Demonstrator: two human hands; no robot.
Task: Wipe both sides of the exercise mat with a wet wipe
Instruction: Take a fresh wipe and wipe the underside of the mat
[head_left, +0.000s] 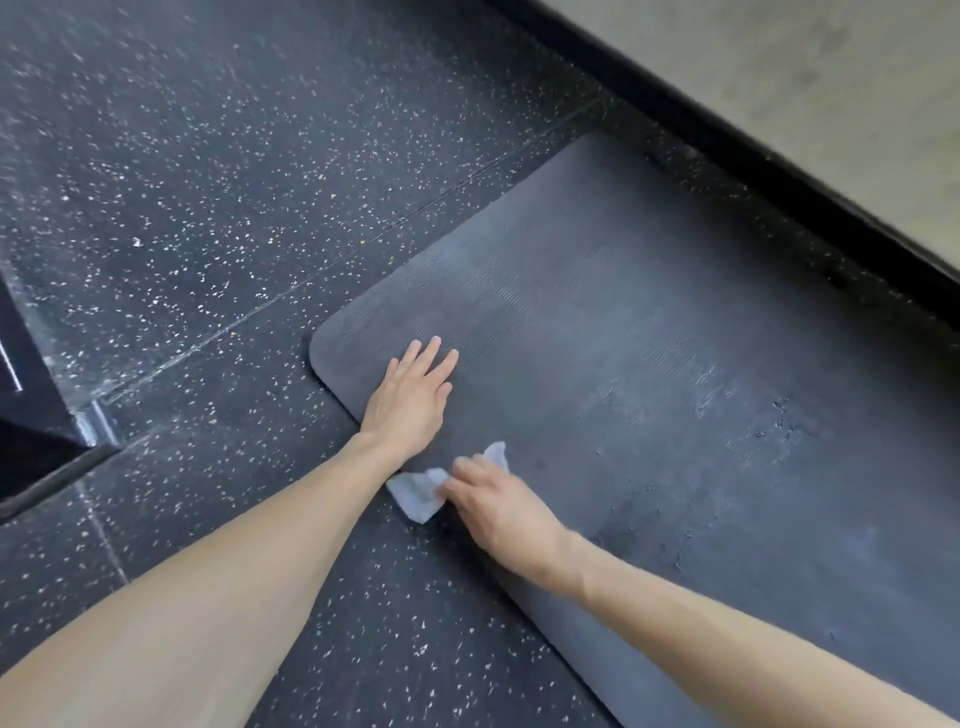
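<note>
Head view: left grip (410, 395) flat on soft-looking exercise mat (649, 338); right grip (498, 509) pinching wet wipe (415, 493); lift by 9 o'clock corner (326, 349).

The left arm (234, 571) reaches forward, bare and nearly straight, and the left hand (410, 395) lies flat, palm down, fingers straight and slightly spread, on the exercise mat (649, 364). The right arm (727, 639) comes in from the lower right with the wrist bent. The right hand (498, 506), knuckles up just beside the left wrist, has its fingers curled onto a wet wipe (415, 493).
</note>
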